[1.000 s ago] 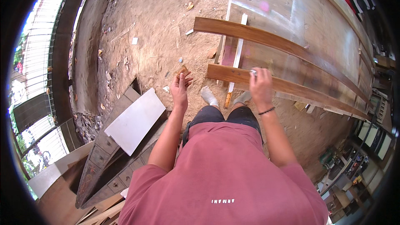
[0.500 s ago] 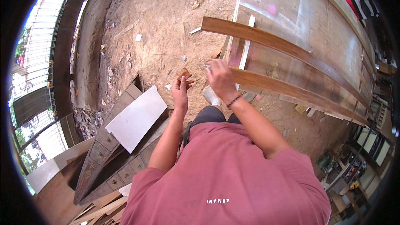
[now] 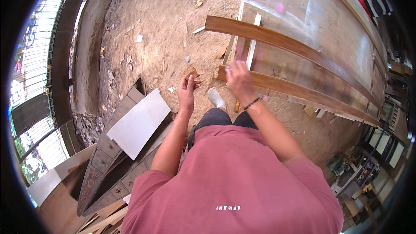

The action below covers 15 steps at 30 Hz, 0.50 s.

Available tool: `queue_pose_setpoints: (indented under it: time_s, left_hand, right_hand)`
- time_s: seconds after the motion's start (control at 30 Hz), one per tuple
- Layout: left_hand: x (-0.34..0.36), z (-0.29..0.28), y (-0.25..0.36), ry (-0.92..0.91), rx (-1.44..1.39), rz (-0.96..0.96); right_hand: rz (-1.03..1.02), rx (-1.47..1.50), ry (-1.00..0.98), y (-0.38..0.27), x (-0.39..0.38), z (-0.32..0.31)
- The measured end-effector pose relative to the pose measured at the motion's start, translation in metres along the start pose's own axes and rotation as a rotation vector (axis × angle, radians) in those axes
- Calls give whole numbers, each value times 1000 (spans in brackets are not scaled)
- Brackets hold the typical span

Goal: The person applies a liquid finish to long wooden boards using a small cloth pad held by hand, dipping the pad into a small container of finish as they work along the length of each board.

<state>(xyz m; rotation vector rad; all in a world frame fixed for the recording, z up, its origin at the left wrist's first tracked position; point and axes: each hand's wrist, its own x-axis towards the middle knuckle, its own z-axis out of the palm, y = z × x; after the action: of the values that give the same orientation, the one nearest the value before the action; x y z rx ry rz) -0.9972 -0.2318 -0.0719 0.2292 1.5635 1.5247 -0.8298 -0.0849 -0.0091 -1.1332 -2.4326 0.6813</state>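
My left hand point(image 3: 186, 95) is closed on a small orange-brown piece point(image 3: 191, 74), flat or folded, that I cannot identify. My right hand point(image 3: 239, 80), with a dark beaded bracelet on its wrist, is curled over the near brown wooden plank point(image 3: 277, 83). A tiny pale bit shows at its fingertips, too blurred to name, and I cannot tell whether the fingers touch the wood. Beyond it a second brown plank point(image 3: 264, 37) runs roughly parallel. Both planks rest across a white strip point(image 3: 254, 39) on a large worn tabletop point(image 3: 294, 21).
On the left a white board point(image 3: 138, 123) lies over dark drawered furniture point(image 3: 102, 160). Sandy ground point(image 3: 160, 30) with scraps and leaves stretches ahead, and my foot point(image 3: 215, 98) is below my hands. Someone in striped clothing point(image 3: 373, 1) is at far right. Tools point(image 3: 349, 171) clutter the lower right.
My right hand has shifted a little to the right along the near plank, baring its end. The left hand stays nearly in place with the brown piece. The whole view has shifted slightly.
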Motion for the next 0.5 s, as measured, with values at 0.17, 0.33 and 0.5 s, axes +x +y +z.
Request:
queue_pose_setpoints:
  time_s: [0.17, 0.33, 0.5]
  left_hand:
    - [1, 0, 3, 5, -5, 12]
    - [-2, -6, -5, 20, 12, -3]
    - [-6, -6, -10, 40, -107, -11]
  right_hand:
    - [-60, 97, 22, -15, 5, -10]
    - [193, -161, 114, 61, -50, -86]
    - [111, -136, 40, 52, -62, -55]
